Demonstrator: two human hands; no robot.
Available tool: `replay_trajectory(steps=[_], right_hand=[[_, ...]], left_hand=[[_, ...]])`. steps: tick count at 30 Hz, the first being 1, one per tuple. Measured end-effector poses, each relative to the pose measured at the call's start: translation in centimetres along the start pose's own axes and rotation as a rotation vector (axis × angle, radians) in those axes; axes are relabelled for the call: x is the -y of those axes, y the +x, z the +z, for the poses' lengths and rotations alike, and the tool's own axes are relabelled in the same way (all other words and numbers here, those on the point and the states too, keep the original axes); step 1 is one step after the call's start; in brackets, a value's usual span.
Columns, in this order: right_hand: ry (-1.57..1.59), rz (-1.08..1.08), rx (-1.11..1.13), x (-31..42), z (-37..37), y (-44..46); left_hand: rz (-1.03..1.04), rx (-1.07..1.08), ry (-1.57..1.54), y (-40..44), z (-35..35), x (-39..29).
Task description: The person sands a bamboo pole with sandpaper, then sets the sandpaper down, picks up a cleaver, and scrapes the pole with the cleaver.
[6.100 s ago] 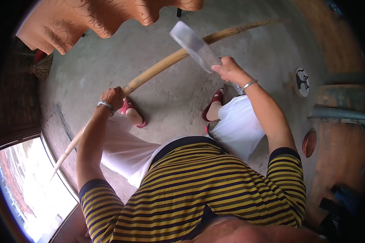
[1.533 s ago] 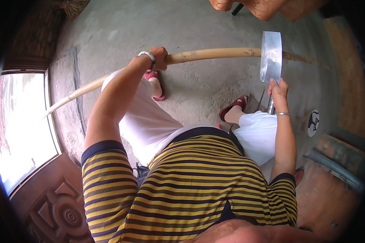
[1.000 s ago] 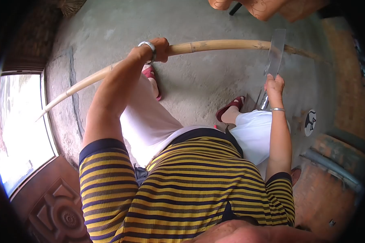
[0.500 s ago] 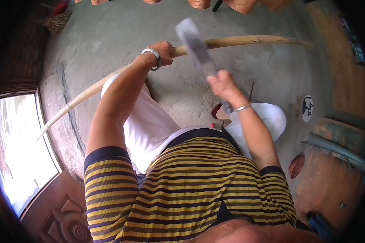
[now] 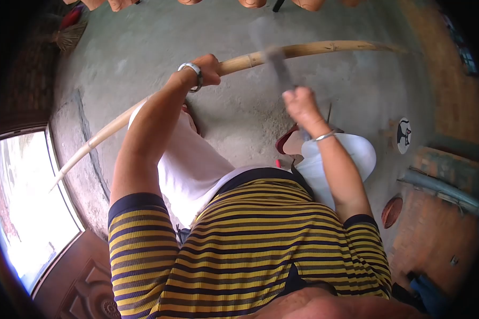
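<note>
A long pale bamboo pole (image 5: 316,48) runs across the view, curved by the lens, from the doorway side at left to the far right. My left hand (image 5: 209,69) is wrapped round it left of its middle, a bracelet on the wrist. My right hand (image 5: 302,109) grips the handle of a long, broad-bladed knife (image 5: 278,66), smeared by motion. The blade points up and to the left, crossing the pole to the right of my left hand. Whether it touches the pole, I cannot tell.
A bright doorway (image 5: 29,196) opens at left beside a carved wooden door (image 5: 98,287). A row of rounded orange-brown objects (image 5: 189,1) lines the top edge. At right are a cat picture (image 5: 404,135), a brown basket (image 5: 392,212) and a grey pipe-like object (image 5: 442,189). Bristles (image 5: 69,36) show at upper left.
My right hand and the knife have shifted to the right, the blade now crossing the pole farther right. My left hand has moved slightly left in view.
</note>
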State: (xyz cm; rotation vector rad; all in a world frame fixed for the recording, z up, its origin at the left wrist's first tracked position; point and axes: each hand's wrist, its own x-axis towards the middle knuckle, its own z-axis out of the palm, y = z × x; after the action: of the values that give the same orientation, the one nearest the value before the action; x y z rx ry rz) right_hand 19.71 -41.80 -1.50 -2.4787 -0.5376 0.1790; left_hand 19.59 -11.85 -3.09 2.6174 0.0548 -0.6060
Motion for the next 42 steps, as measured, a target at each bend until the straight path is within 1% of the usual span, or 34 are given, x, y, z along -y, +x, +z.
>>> replay_trajectory(steps=[1, 2, 3, 5, 6, 9, 10, 11, 13, 15, 16, 20, 21, 23, 26, 29, 30, 33, 34, 37, 38, 41, 42], right_hand=[[0.047, 0.041, -0.06, -0.8, -1.2, 0.8], [-0.017, 0.03, -0.077, -0.7, -1.0, 1.4], [-0.081, 0.033, -0.096, -0.8, -0.8, 1.3], [-0.156, -0.15, -0.063, 1.5, 3.7, -0.9], [-0.178, -0.146, -0.001, 3.9, 4.0, -1.8], [0.016, -0.191, 0.006, 2.8, 3.1, -1.3], [0.004, -0.199, -0.073, 1.7, 2.9, -0.5], [0.079, 0.055, -0.088, 0.9, 2.4, 0.0], [0.044, 0.012, -0.088, 1.6, 2.1, 0.1], [-0.091, -0.091, -0.041, 3.2, 4.1, -0.7], [-0.074, -0.122, 0.042, 4.6, 4.0, -1.3], [0.098, -0.11, 0.07, 1.7, 3.3, -0.1], [0.146, -0.032, 0.049, 1.2, 2.0, 0.3], [0.728, 0.346, 0.188, -0.8, 0.1, 1.2], [0.915, 0.375, 0.121, -2.1, -0.7, 1.4], [0.91, 0.438, -0.058, -2.6, 0.0, 1.7], [0.964, 0.416, -0.113, -2.4, 0.8, 1.9], [0.759, 0.461, 0.067, -1.1, 2.4, 1.3], [0.68, 0.267, 0.074, -1.3, 3.9, 1.1], [0.75, 0.304, 0.158, -0.9, 2.9, 1.3], [0.79, 0.408, 0.113, -2.9, 3.2, 1.8], [0.86, 0.401, 0.02, -2.8, 1.9, 2.4], [0.707, 0.4, 0.066, -2.5, 2.8, 2.2]], left_hand=[[-0.011, 0.002, -0.017, -0.4, -0.3, -0.4], [-0.018, -0.001, -0.035, -0.6, -0.4, -0.6], [-0.036, 0.046, -0.066, -0.4, 0.0, -0.6], [-0.077, 0.112, -0.119, 0.6, -0.2, -0.1], [-0.036, 0.102, -0.129, 0.5, -0.3, -0.1], [-0.003, 0.139, -0.266, 0.4, -0.5, 0.3], [-0.005, 0.148, -0.264, 0.3, -0.7, 0.2], [-0.01, 0.153, -0.269, 0.1, -1.0, 0.0], [-0.015, 0.155, -0.262, 0.1, -1.0, 0.0], [-0.009, 0.147, -0.229, 0.6, -0.6, 0.0], [0.035, 0.15, -0.278, 0.6, -0.5, 0.3], [-0.014, 0.19, -0.321, 0.8, -0.7, 0.3], [-0.017, 0.198, -0.321, 0.7, -0.8, 0.1], [-0.023, 0.195, -0.331, 0.3, -1.0, 0.0], [-0.006, 0.177, -0.311, 0.2, -1.1, -0.1], [-0.02, 0.191, -0.305, -0.5, -1.9, -0.9], [-0.018, 0.21, -0.304, -0.2, -1.7, -0.7], [-0.007, 0.246, -0.298, 0.5, -1.2, -0.1], [-0.001, 0.242, -0.297, 0.6, -1.3, -0.1], [-0.002, 0.253, -0.314, 0.1, -1.8, -0.5], [-0.002, 0.26, -0.324, 0.0, -2.0, -0.6], [-0.015, 0.269, -0.305, 0.1, -1.8, -0.6], [-0.001, 0.264, -0.331, 0.2, -1.7, -0.6]])
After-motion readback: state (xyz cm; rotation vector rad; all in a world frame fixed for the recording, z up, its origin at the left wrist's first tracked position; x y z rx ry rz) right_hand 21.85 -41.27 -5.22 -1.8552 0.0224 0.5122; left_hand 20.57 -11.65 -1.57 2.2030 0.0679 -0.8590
